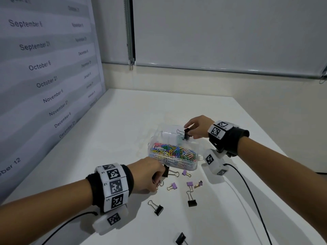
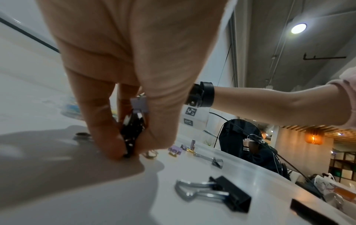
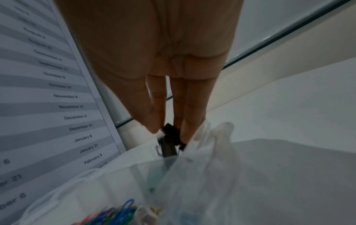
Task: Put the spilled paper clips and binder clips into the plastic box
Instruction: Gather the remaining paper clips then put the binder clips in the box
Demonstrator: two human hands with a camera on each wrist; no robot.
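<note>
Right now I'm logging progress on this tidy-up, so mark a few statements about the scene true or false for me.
1. The right hand holds a black clip over the box. True.
2. The box is empty. False: coloured paper clips fill one compartment.
3. The left hand is idle and open. False: its grip pinches dark clips on the table.
4. Purple clips lie on the table. True.

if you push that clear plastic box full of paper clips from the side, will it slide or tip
The plastic box would probably slide: it sits low and wide on the smooth white table. The colored paper clips weigh its near compartment, so it may pivot. Its thin walls might flex.
</note>
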